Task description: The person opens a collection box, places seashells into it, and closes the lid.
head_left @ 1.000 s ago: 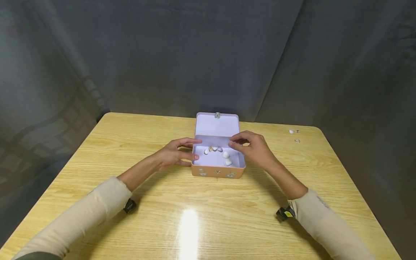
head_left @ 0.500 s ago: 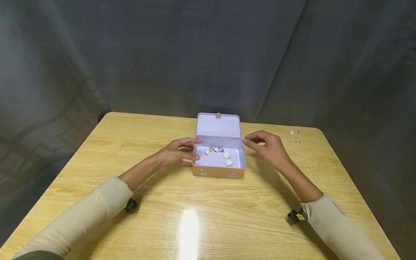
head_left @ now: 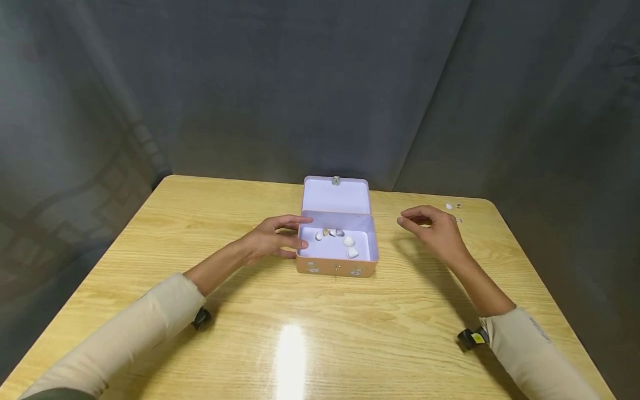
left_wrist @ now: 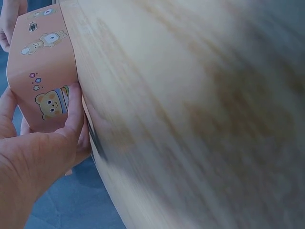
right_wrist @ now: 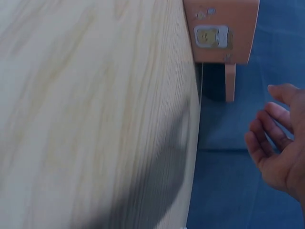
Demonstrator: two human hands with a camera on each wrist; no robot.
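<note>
The left hand (head_left: 267, 242) grips the tin box (head_left: 336, 258); the right hand (head_left: 436, 230), fingers loosely curled and empty, hovers apart. A nudge may tip the upright lid (head_left: 336, 195) shut over the shells (head_left: 348, 241).

"Where can a hand go?"

"The tabletop (head_left: 320, 333) near the person is wide and bare. The right hand (head_left: 436, 230) hangs over a bare gap beside the box (head_left: 336, 265)."

"What is in the way?"

"The box's lid (head_left: 336, 195) stands up at the back. The left hand (head_left: 270, 240) blocks the box's left side. Tiny shells (head_left: 452, 206) lie near the far right corner."
</note>
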